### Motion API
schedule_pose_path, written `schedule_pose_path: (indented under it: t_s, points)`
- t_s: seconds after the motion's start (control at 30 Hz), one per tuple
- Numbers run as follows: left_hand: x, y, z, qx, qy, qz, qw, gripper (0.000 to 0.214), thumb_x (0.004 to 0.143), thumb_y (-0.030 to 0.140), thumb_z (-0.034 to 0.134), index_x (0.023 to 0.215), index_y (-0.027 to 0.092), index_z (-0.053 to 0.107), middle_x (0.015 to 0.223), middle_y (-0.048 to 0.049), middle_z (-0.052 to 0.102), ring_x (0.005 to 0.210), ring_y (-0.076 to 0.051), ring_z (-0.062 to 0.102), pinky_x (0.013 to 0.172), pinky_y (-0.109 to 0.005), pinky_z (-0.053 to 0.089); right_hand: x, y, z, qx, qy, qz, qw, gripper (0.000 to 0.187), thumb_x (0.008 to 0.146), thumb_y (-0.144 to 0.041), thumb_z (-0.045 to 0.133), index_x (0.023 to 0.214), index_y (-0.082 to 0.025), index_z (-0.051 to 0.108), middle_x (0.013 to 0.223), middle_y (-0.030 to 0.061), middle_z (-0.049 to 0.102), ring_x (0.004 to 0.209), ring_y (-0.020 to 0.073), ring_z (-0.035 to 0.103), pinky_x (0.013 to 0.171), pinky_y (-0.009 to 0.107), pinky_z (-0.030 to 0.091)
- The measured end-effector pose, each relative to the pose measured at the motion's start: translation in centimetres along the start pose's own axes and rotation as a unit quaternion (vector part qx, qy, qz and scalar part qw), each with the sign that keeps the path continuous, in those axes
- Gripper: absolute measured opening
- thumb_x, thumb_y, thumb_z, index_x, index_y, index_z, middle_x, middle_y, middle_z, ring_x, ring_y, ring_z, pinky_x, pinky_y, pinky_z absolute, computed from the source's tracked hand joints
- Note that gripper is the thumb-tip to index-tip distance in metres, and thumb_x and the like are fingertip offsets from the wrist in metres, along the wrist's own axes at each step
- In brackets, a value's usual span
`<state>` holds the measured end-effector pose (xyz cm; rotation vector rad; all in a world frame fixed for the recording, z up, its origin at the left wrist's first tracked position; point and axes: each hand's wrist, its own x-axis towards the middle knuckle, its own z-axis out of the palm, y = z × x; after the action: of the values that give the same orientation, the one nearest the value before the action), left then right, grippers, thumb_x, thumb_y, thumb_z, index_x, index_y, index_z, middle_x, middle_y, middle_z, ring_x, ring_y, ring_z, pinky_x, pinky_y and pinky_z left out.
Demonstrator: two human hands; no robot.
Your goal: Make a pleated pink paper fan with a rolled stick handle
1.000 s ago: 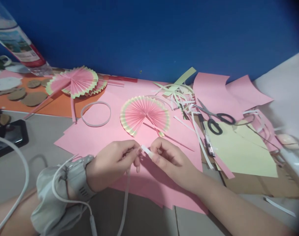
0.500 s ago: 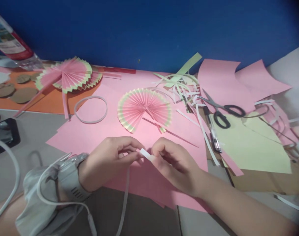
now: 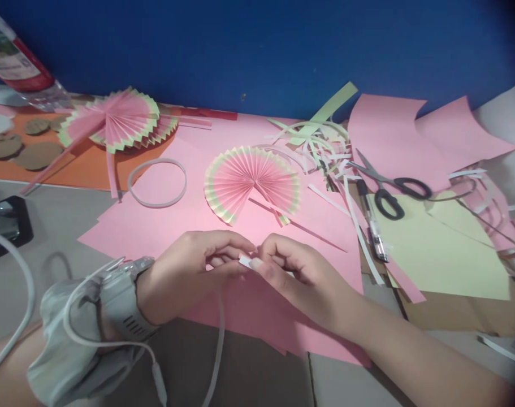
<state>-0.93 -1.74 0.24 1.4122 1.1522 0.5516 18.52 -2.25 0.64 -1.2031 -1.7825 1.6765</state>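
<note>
My left hand [image 3: 189, 271] and my right hand [image 3: 295, 277] meet fingertip to fingertip over a pink paper sheet [image 3: 189, 220]. Both pinch the end of a white paper strip [image 3: 245, 262]. The strip's long tail [image 3: 218, 345] hangs down from my left hand toward me. A grey watch and a rolled sleeve are on my left wrist [image 3: 121, 302]. Just beyond my hands lies a folded pink paper fan with a yellow-green rim [image 3: 252, 183].
A white paper ring [image 3: 156, 182] lies left of the fan. More folded fans [image 3: 113, 118] rest on orange paper at back left. Scissors [image 3: 386, 189], a pen [image 3: 371, 226], cut strips [image 3: 320, 147] and yellow-green paper [image 3: 444, 249] lie to the right. A phone [image 3: 3, 226] sits at the left edge.
My hands have drawn closer together, so less of the strip's end shows between my fingertips. The view has shifted slightly.
</note>
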Motion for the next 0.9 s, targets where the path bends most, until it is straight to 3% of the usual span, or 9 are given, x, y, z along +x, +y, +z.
schedule_pose_path:
  t_s: [0.3,0.47,0.6,0.9]
  points:
    - [0.0,0.4,-0.3,0.018,-0.014,-0.027,0.999,0.014,0.080,0.031,0.063,0.084,0.018,0.069,0.077,-0.0007,0.073,0.070,-0.014,0.068,0.061,-0.018,0.050,0.1,0.1,-0.1,-0.027,0.020,0.029,0.999,0.028,0.090,-0.042,0.052,0.074,-0.020,0.044,0.064,-0.0060,0.040,0.058,0.0082,0.036,0.052,0.022,0.027]
    - [0.1,0.6,-0.5,0.073,-0.030,-0.021,0.997,0.014,0.082,0.027,0.060,0.087,0.018,0.069,0.080,0.0012,0.072,0.072,-0.012,0.065,0.063,-0.017,0.047,0.4,-0.1,-0.7,-0.023,-0.013,0.041,0.999,0.022,0.087,-0.035,0.059,0.074,-0.021,0.049,0.065,-0.0071,0.042,0.059,0.0070,0.037,0.053,0.020,0.028]
    - [0.2,0.5,-0.5,0.064,-0.046,-0.020,0.997,0.014,0.082,0.024,0.059,0.090,0.018,0.069,0.084,0.0009,0.073,0.075,-0.011,0.065,0.064,-0.016,0.046,0.4,-0.1,-1.0,-0.019,-0.035,0.045,0.998,0.019,0.086,-0.032,0.060,0.074,-0.021,0.049,0.066,-0.0075,0.042,0.060,0.0066,0.038,0.053,0.020,0.027]
    - [0.1,0.1,-0.4,0.040,-0.053,-0.019,0.998,0.015,0.082,0.029,0.063,0.089,0.018,0.070,0.086,0.0000,0.073,0.077,-0.012,0.066,0.067,-0.017,0.048,0.5,0.1,-1.1,-0.041,-0.021,0.031,0.998,0.022,0.090,-0.037,0.054,0.075,-0.021,0.050,0.066,-0.0072,0.043,0.059,0.0064,0.039,0.053,0.020,0.028]
